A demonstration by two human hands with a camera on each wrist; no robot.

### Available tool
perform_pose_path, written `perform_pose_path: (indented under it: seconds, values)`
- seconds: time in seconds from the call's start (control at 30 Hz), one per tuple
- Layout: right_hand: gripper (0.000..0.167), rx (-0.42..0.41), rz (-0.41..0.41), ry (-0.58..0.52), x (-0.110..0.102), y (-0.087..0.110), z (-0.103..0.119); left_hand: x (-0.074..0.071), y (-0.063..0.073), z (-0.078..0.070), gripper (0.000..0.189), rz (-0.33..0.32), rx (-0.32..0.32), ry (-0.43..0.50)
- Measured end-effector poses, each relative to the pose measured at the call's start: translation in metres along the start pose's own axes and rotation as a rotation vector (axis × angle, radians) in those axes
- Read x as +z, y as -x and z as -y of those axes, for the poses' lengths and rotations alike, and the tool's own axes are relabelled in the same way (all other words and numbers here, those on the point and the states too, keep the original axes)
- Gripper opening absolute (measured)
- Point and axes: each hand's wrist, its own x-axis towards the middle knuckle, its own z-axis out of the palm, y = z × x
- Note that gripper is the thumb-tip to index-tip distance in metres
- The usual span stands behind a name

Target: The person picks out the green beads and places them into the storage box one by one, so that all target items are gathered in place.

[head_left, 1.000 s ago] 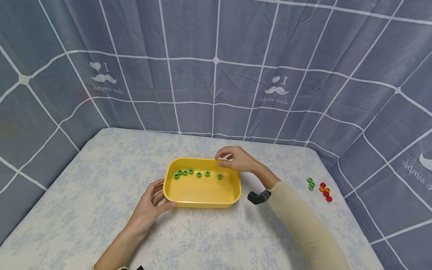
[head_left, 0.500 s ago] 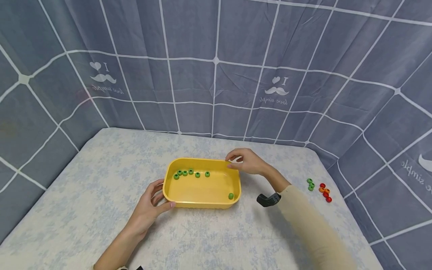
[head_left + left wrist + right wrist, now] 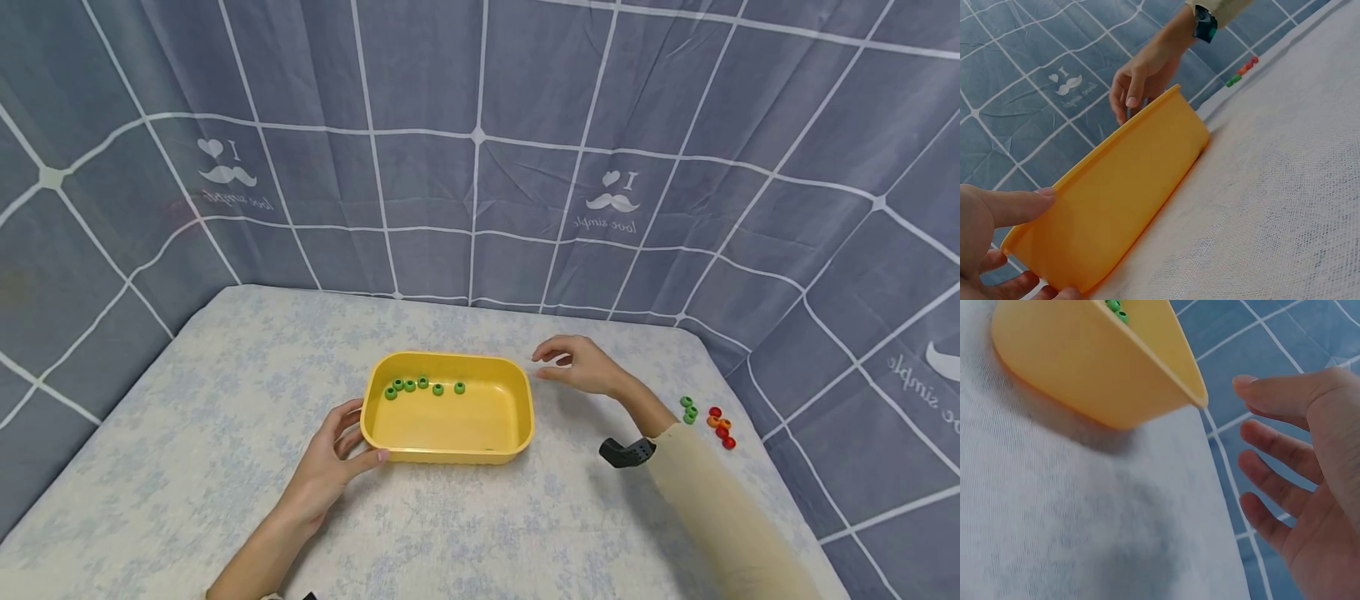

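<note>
A yellow plastic bin [image 3: 450,429] sits on the table with several green beads [image 3: 423,382] scattered along its back left part. At the bin's front left corner, my left hand [image 3: 333,450] holds the wall, thumb on the front rim and fingers round the left side. In the left wrist view the thumb [image 3: 1019,206] lies on the rim. Just beyond the bin's right end, my right hand [image 3: 585,364] hovers with fingers apart and nothing between them. The right wrist view shows that hand [image 3: 1310,462] clear of the bin [image 3: 1085,362].
On the right side of the table lie a few green beads [image 3: 689,410] beside several red and orange beads [image 3: 722,432]. A floral cloth [image 3: 450,533] covers the table. A grid-patterned curtain [image 3: 420,183] stands behind it and at both sides.
My right hand has moved right, from above the bin's back edge to outside it. One green bead rolled forward to the front right and is now out of sight. My left hand stays put.
</note>
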Motion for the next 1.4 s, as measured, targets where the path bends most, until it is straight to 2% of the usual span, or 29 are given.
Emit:
perform_pose_path:
  seconds: [0.3, 0.57, 0.87, 1.4]
  values:
    - [0.028, 0.054, -0.031, -0.018, -0.011, 0.021, -0.011, 0.0, 0.0, 0.0, 0.09, -0.001, 0.001, 0.001]
    - [0.028, 0.142, -0.063, 0.001, -0.023, 0.041, -0.029, 0.0, 0.001, 0.0, 0.09, -0.004, 0.005, -0.008]
    - [0.027, 0.183, -0.1, -0.008, -0.039, 0.062, -0.043, 0.001, -0.001, 0.001, 0.091, -0.011, 0.0, -0.016]
    - [0.033, 0.246, -0.143, 0.052, -0.063, 0.089, -0.061, 0.0, 0.001, 0.0, 0.09, -0.001, -0.006, -0.002]
